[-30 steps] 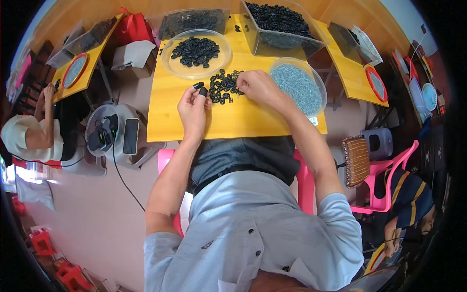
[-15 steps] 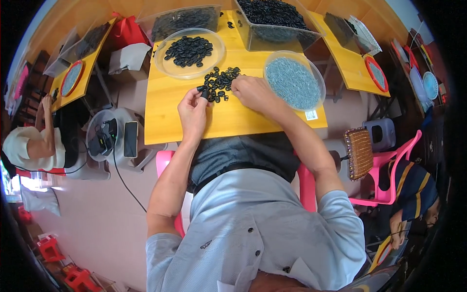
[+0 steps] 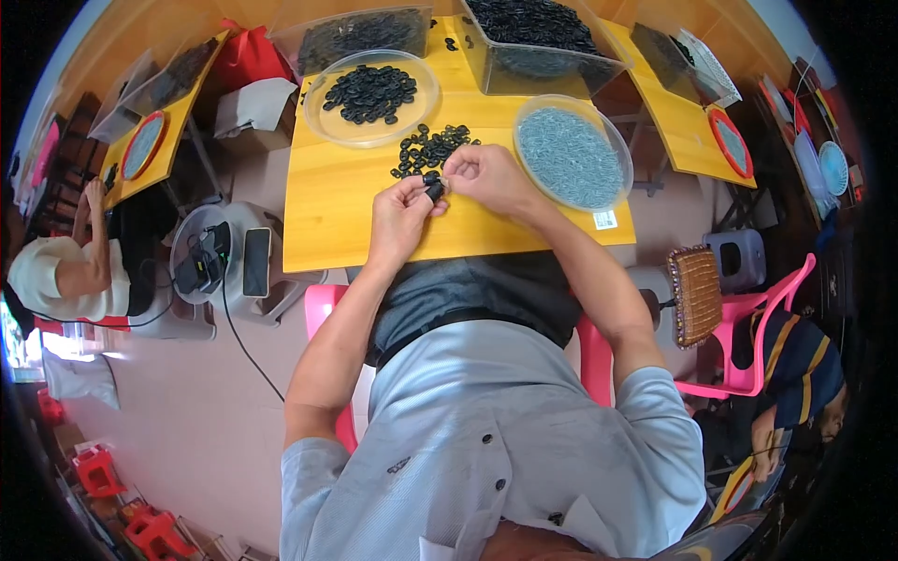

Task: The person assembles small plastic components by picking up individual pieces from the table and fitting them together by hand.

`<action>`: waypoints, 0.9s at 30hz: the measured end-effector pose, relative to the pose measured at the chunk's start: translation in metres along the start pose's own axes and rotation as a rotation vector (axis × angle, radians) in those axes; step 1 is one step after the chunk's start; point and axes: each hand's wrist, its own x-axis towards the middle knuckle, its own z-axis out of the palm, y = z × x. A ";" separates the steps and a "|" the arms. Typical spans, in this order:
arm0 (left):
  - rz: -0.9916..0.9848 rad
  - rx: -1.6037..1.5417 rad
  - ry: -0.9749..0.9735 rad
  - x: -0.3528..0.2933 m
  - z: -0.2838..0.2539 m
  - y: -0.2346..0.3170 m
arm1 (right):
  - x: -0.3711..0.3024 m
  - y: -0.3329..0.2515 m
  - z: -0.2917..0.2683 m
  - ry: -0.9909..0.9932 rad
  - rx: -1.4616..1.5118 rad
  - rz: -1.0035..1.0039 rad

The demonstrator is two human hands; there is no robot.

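My left hand is closed in a pinch on a small black oval piece, with a black cover on its thumb. Right beside it my right hand pinches too, fingertips meeting the left ones; what it grips is too small to make out. Just beyond both hands lies a loose pile of black oval pieces on the yellow table. More of these pieces fill part of a round clear tray at the far left. To the right, a round tray holds many thin silvery-blue metal pieces.
Two clear bins, the left bin and the right bin, hold black pieces at the table's back. A stool with a phone stands left. A pink chair is at right. Co-workers sit on both sides.
My left hand has moved right and slightly nearer, bringing the black piece to my right hand. My right hand has left the loose pile's edge, and its fingertips now meet the left ones.
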 end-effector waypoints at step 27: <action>0.054 0.234 0.097 0.004 -0.007 -0.002 | -0.002 -0.005 -0.021 -0.011 0.131 -0.038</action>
